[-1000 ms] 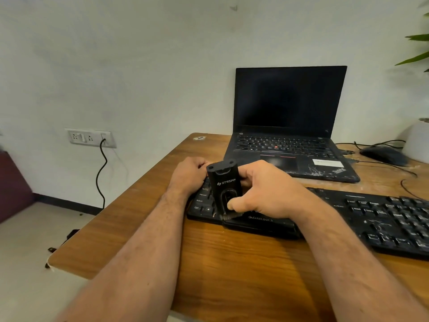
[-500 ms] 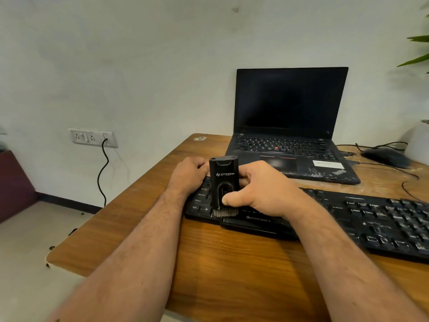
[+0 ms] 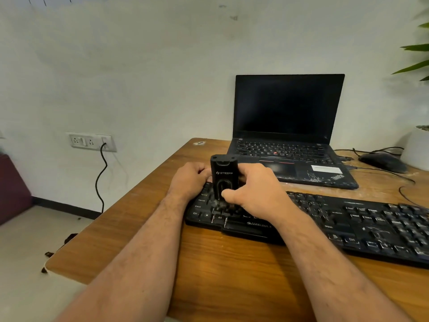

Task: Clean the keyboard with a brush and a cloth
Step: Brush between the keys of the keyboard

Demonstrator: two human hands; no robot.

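A black keyboard (image 3: 362,219) lies across the wooden table (image 3: 232,275). My right hand (image 3: 257,189) grips a black block-shaped brush (image 3: 224,175) marked STRIFF, held upright with its bristle end down on the keys near the keyboard's left end. My left hand (image 3: 189,180) is closed over the keyboard's far left corner, fingers curled on its edge. The bristles are blurred and partly hidden by my right thumb. No cloth is in view.
An open black laptop (image 3: 287,140) stands behind the keyboard. A black mouse (image 3: 383,162) with cables and a white plant pot (image 3: 415,147) sit at the far right. The table's left edge drops to the floor, with a wall socket (image 3: 90,141) and a cable beyond.
The brush has moved a little away from the front edge, from the bottom key row toward the rows behind. My left hand stays on the corner.
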